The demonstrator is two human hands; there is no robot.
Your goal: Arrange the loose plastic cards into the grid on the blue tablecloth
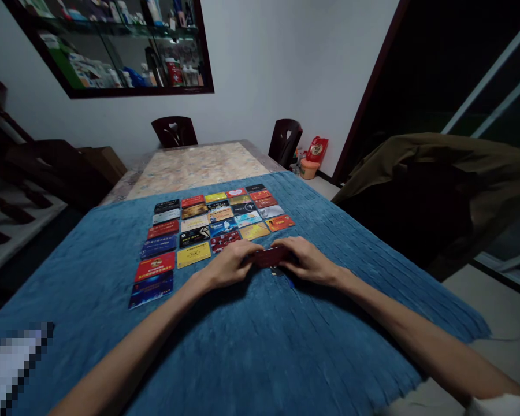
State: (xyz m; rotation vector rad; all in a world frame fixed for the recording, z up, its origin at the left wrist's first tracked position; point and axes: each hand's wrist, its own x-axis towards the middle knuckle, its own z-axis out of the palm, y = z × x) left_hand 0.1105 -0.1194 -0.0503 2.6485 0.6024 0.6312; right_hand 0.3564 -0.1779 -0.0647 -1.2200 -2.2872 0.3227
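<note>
Between my two hands is a dark red card (269, 257), tilted up a little above the cloth. My left hand (233, 263) pinches its left end, and my right hand (308, 260) grips the right end. Just below the card, partly hidden, lie small dark and blue items (289, 282) that I cannot make out. Beyond my hands, several colourful plastic cards are laid out in columns. Nearest my left hand are a yellow card (194, 254) and a dark red patterned card (224, 241); a blue card (151, 289) ends the left column.
A blue cloth (260, 352) covers the near part of the table; its far part shows a patterned top (190, 164). Chairs (174, 132) stand at the far end. On the right is a chair draped with a brown garment (437, 151). A pixelated pale patch covers the lower left corner.
</note>
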